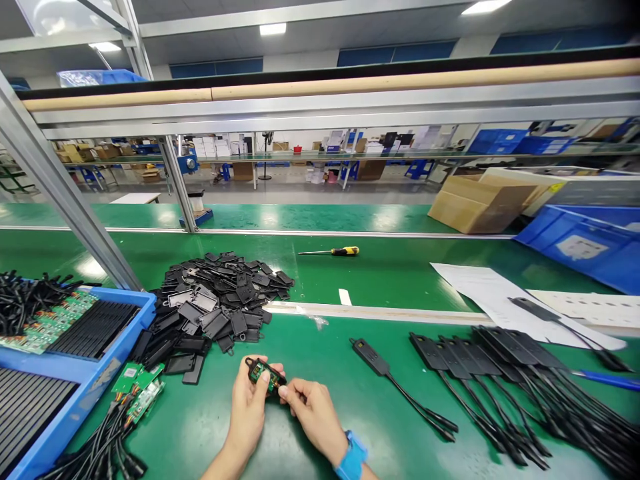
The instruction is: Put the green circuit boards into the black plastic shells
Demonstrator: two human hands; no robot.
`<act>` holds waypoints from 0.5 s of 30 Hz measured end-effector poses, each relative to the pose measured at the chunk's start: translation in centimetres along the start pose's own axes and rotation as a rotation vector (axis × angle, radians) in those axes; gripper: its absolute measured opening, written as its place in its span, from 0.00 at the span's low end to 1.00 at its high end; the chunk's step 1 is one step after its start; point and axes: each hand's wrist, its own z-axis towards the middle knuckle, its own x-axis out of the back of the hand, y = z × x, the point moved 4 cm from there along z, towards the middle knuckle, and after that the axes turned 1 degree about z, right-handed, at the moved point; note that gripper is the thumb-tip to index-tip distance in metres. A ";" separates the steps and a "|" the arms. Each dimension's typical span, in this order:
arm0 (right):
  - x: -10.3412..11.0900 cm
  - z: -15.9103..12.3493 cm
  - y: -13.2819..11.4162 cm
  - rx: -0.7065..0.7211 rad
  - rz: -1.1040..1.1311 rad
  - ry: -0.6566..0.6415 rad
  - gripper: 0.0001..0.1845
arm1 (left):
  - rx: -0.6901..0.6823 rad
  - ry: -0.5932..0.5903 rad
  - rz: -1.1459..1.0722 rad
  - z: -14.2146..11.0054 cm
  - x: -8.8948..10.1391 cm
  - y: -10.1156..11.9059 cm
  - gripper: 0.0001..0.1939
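My left hand (249,407) grips a small black plastic case half with a hanging loop, its thumb over the open side. Inside this case sits a green circuit board (262,376). My right hand (313,410), with a blue band at the wrist, pinches the case's right end with thumb and forefinger. Whatever lies under those fingertips is hidden. Just beyond my left hand spreads a heap of loose black case parts (220,287). Right of my hands lies a closed black case with a forked cable (371,357).
Several similar cased units (475,360) lie in a row at the right. A blue tray (143,310) of case parts and boards stands left, beside cabled boards (140,387). Farther back are a screwdriver (345,251), paper sheets (480,293), a cardboard box (475,203) and a blue bin (590,247).
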 end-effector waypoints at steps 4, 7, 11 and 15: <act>0.0 -0.3 -0.9 0.071 -0.029 -0.053 0.20 | 0.125 -0.014 -0.034 0.6 0.3 -0.4 0.24; 0.8 -0.6 -1.8 0.211 -0.120 0.035 0.15 | 0.188 -0.067 0.024 0.8 0.3 -0.6 0.25; 1.8 -1.0 -2.5 0.431 -0.188 0.143 0.10 | 0.194 -0.214 0.184 0.6 -0.6 -1.0 0.21; 2.0 -0.9 -2.6 0.595 -0.396 0.218 0.12 | 0.136 -0.237 0.333 0.8 -0.7 -2.0 0.17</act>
